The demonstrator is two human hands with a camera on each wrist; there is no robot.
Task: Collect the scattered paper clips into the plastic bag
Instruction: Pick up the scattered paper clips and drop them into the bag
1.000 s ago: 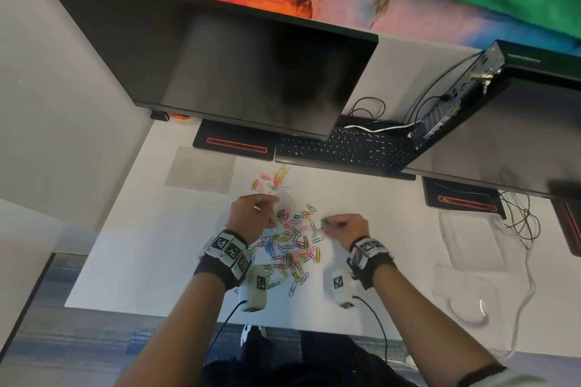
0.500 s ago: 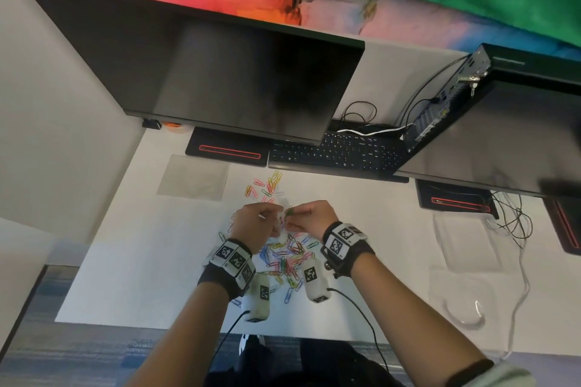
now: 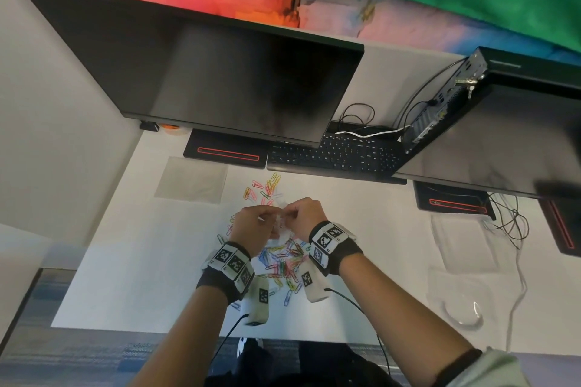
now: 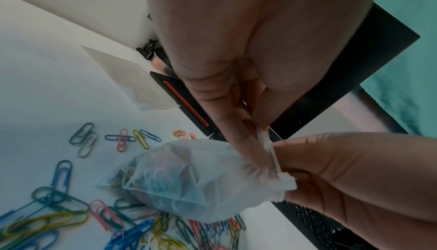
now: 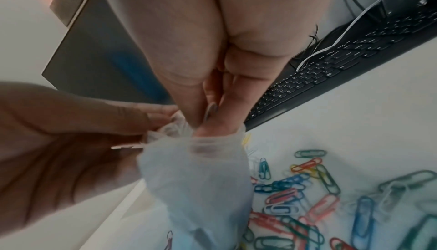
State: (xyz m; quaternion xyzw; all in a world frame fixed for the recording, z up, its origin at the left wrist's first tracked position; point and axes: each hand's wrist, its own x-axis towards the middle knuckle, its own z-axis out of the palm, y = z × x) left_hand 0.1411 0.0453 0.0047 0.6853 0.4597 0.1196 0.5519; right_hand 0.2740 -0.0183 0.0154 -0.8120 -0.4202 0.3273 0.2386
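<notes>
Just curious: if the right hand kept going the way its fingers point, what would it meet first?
Probably the bag: the right hand already has fingertips in its mouth, opposite the left hand. Depth is unclear.

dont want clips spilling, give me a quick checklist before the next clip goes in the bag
1. Left hand grips the plastic bag at its mouth: ok.
2. Right hand fingers at the bag's mouth: ok.
3. Clip in the right fingers: cannot tell.
4. Bag lifted off the desk: ok.
5. Bag already holds clips, none seen falling: ok.
6. Loose paper clips left on the desk: not ok, many remain.
</notes>
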